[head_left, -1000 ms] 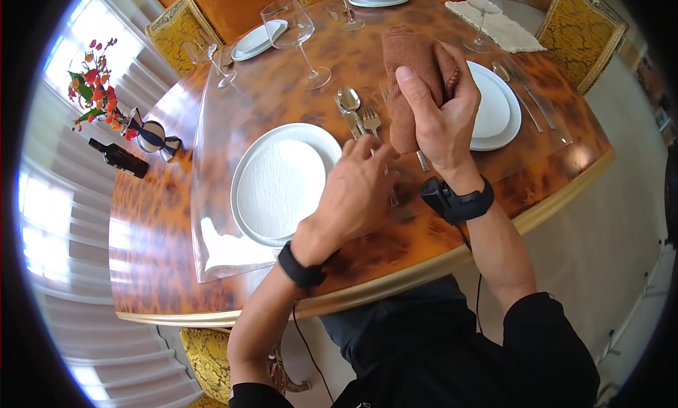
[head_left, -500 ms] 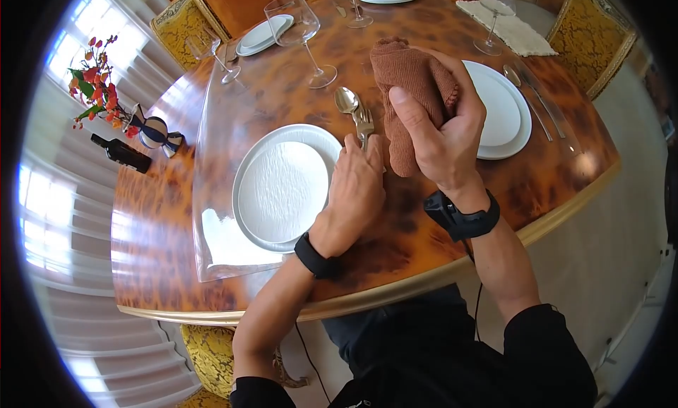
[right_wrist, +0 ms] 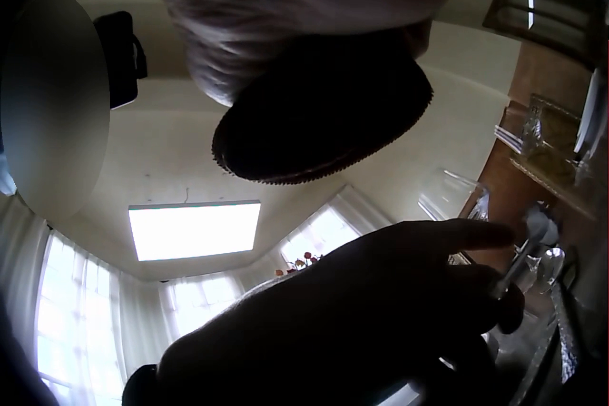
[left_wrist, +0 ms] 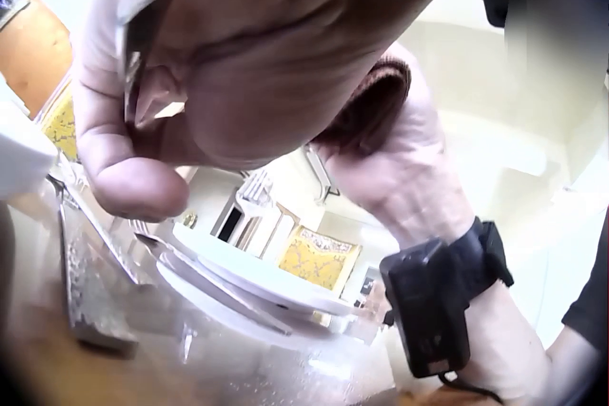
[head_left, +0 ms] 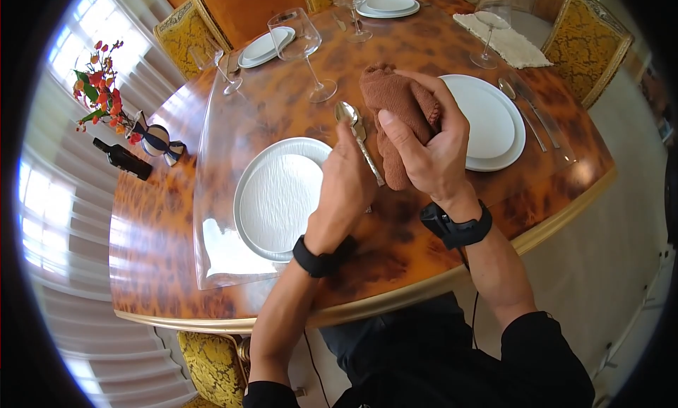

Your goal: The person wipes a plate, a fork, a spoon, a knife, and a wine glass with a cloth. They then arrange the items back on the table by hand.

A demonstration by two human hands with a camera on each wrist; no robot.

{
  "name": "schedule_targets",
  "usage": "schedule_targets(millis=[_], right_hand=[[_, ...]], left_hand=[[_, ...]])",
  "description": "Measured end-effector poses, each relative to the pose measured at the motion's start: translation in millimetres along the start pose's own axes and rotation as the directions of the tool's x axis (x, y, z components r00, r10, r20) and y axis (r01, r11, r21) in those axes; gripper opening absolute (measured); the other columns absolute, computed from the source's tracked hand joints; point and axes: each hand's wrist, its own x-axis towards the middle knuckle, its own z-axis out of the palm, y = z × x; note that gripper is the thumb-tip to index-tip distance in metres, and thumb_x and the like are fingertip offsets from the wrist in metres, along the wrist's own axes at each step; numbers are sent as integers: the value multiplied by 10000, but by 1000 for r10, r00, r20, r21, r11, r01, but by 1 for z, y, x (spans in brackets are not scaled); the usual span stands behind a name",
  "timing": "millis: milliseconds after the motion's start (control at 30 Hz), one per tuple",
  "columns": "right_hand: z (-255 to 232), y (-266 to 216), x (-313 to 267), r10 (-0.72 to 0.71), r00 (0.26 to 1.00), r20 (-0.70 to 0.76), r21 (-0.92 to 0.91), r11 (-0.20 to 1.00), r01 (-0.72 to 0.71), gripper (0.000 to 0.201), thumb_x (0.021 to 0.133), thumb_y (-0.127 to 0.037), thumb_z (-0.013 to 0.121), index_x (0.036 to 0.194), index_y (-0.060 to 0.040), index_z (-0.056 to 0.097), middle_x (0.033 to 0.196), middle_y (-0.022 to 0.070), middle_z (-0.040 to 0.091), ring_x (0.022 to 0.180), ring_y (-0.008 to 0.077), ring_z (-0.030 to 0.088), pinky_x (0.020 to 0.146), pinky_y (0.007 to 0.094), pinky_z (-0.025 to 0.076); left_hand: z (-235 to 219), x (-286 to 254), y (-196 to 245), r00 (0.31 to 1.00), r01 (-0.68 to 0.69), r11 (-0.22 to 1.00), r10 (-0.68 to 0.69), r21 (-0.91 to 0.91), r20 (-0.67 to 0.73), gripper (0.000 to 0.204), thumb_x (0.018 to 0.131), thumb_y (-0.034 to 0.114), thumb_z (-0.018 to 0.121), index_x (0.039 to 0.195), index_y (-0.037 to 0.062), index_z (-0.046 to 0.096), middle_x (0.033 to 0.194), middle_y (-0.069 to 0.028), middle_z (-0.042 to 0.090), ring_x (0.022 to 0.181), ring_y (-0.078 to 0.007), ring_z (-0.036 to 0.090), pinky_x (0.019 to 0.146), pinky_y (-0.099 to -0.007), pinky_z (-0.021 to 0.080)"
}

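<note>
My left hand (head_left: pixel 347 161) grips a silver spoon (head_left: pixel 347 114) by its handle and holds it above the table, bowl pointing away from me. Just to its right, my right hand (head_left: pixel 422 126) holds a bunched brown cloth (head_left: pixel 388 97), thumb on the near side and fingers curled over the top. The spoon's handle lies against the cloth's left edge. In the left wrist view the spoon handle (left_wrist: pixel 141 39) runs under my fingers, with the cloth (left_wrist: pixel 366 111) behind. The right wrist view has the cloth (right_wrist: pixel 324 111) dark overhead and the spoon (right_wrist: pixel 529 233) at the right.
A white plate (head_left: pixel 279 196) sits on a clear placemat (head_left: pixel 212 246) left of my hands, and a second plate (head_left: pixel 487 118) to the right with cutlery (head_left: pixel 526 108) beside it. A wine glass (head_left: pixel 304 44) stands behind. Flowers (head_left: pixel 99 90) and a dark bottle (head_left: pixel 121 158) are far left. More cutlery (left_wrist: pixel 90 282) lies on the table.
My left hand closed on the spoon lying by the plate and lifted it off the table. My right hand brought the cloth down and left, against the spoon.
</note>
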Motion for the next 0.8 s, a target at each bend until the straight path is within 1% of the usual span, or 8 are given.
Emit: schedule_targets(millis=[33, 67, 167, 233, 300, 467, 667, 800], right_hand=[[0, 0, 0, -2, 1000, 0, -17, 1000, 2, 390, 863, -123, 736, 1200, 16, 598, 1038, 150, 703, 945, 193, 689, 829, 312, 547], [0, 0, 0, -3, 1000, 2, -32, 999, 3, 387, 861, -121, 736, 1197, 14, 600, 1035, 151, 702, 944, 195, 689, 826, 314, 547], [5, 0, -3, 23, 999, 38, -50, 999, -21, 382, 853, -115, 736, 1192, 4, 604, 1033, 157, 699, 939, 212, 693, 814, 324, 546], [8, -3, -7, 56, 994, 99, -59, 997, -51, 389, 852, -106, 730, 1202, 6, 603, 1053, 156, 695, 967, 212, 682, 845, 326, 532], [11, -7, -10, 96, 979, 180, -83, 993, -82, 403, 855, -94, 718, 1223, 18, 600, 1094, 148, 689, 1027, 196, 656, 916, 323, 505], [24, -1, -13, -34, 954, 297, -161, 983, 85, 456, 755, -84, 773, 1192, -66, 641, 999, 135, 674, 882, 312, 673, 756, 369, 540], [35, -11, -15, -73, 923, 379, -433, 867, 246, 501, 718, -84, 797, 1199, -138, 667, 867, 81, 617, 759, 296, 643, 637, 382, 516], [30, -4, -10, -61, 938, 341, -562, 787, 255, 506, 698, -88, 810, 1180, -167, 678, 862, 66, 611, 737, 283, 642, 605, 380, 515]], left_hand=[[-12, -3, 11, 992, 118, 993, -119, -31, -30, 270, 912, 55, 554, 1162, -47, 555, 879, -285, 656, 751, -488, 635, 653, -492, 507], [-12, -6, 2, 989, 19, 999, -25, -38, -146, 327, 966, 49, 503, 1273, -65, 516, 850, -208, 653, 649, -351, 644, 588, -408, 499], [-32, -16, -5, 992, 88, 944, -112, -319, -58, 372, 973, 18, 471, 1333, -75, 463, 839, -241, 681, 774, -369, 687, 666, -415, 518], [-42, -22, 4, 970, 237, 851, -238, -469, 58, 271, 1016, 110, 524, 1191, -68, 630, 778, -63, 644, 715, -116, 573, 649, -272, 467], [-40, -27, 1, 971, 231, 734, -220, -638, 98, 263, 1024, 124, 526, 1171, -62, 642, 762, -14, 609, 700, -61, 502, 622, -243, 441], [-32, -28, -13, 988, 109, 702, -155, -704, -2, 206, 995, 62, 517, 1084, -47, 667, 724, -45, 619, 684, -92, 540, 632, -281, 464], [-41, -39, -18, 986, 105, 765, -161, -635, -31, 221, 1022, 71, 502, 1101, -59, 662, 765, 37, 561, 681, -31, 457, 575, -228, 383], [-38, -37, -21, 976, 108, 699, -208, -707, -56, 262, 1007, 65, 499, 1178, -62, 652, 742, -21, 589, 674, -70, 493, 601, -271, 420]])
